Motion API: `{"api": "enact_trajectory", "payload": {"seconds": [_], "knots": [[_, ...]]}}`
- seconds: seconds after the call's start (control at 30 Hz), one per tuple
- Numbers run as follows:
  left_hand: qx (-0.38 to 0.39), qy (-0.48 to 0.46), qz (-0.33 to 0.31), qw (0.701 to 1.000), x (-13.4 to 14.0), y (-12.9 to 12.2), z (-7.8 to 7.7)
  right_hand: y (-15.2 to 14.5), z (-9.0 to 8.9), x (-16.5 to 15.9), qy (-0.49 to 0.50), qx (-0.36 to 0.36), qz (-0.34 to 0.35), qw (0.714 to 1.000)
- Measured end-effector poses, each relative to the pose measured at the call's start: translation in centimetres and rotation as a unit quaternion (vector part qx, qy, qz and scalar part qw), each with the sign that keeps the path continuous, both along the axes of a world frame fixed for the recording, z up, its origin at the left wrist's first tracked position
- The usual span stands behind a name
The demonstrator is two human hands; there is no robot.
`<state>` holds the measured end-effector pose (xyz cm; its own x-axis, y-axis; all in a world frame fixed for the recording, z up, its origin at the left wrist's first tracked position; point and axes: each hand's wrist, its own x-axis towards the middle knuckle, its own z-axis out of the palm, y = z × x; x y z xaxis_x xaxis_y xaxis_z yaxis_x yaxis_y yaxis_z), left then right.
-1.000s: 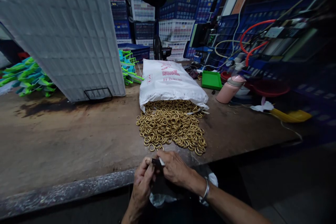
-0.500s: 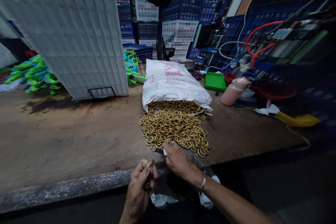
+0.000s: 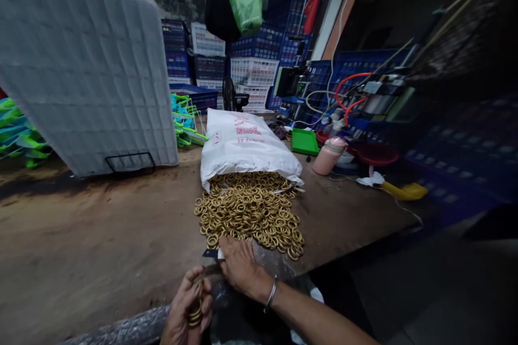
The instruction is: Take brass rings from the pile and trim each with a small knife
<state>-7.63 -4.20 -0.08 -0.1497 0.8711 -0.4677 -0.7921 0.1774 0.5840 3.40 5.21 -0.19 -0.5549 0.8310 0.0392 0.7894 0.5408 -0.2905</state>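
My left hand (image 3: 189,304) is closed, low in front of the table edge. Several brass-coloured rings (image 3: 195,314) sit stacked in its curled fingers. To its upper right, my right hand (image 3: 240,264) reaches palm down to the near edge of a heap of the same rings (image 3: 249,213). Its fingers are closed on a small knife-like tool (image 3: 210,253) with a dark flat blade pointing left and a white part by the fingers. Part of the tool is hidden under the hand. The rings spill from the mouth of a white woven sack (image 3: 246,145) with red print.
A tall pale quilted panel (image 3: 109,75) stands at left on a wire stand. Green and blue plastic pieces (image 3: 186,118) lie behind it. At right are a green tray (image 3: 305,142), a pink bottle (image 3: 328,156) and a red bowl (image 3: 374,153). Stacked crates (image 3: 253,71) fill the back.
The view has swung right and up, so everything sits further left and lower. My left hand has turned, showing several rings in its fingers. My right hand still holds the tool by the heap.
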Motion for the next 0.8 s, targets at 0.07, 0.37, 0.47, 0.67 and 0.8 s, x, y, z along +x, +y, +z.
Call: {"api": "enact_trajectory", "payload": {"seconds": [0.07, 0.37, 0.47, 0.67, 0.8], "knots": [[-0.025, -0.027, 0.012, 0.999, -0.4, 0.3, -0.2, 0.0, 0.1, 0.1, 0.013, -0.002, -0.005, 1.0], [-0.047, -0.096, 0.063, 0.992, -1.1, 1.2, -1.2, 0.3, 0.4, 0.2, 0.049, -0.02, -0.009, 0.999], [-0.01, -0.015, 0.06, 0.998, -0.4, 1.2, -0.9, 0.2, 0.4, 0.6, 0.081, -0.031, 0.027, 0.996], [0.037, 0.148, 0.021, 0.988, 1.4, 1.5, -0.1, -0.6, 1.2, 1.8, 0.202, -0.076, 0.073, 0.974], [0.042, 0.221, -0.044, 0.973, 2.2, 1.5, -0.4, -1.5, 1.8, 2.3, 0.25, -0.091, 0.075, 0.961]]}}
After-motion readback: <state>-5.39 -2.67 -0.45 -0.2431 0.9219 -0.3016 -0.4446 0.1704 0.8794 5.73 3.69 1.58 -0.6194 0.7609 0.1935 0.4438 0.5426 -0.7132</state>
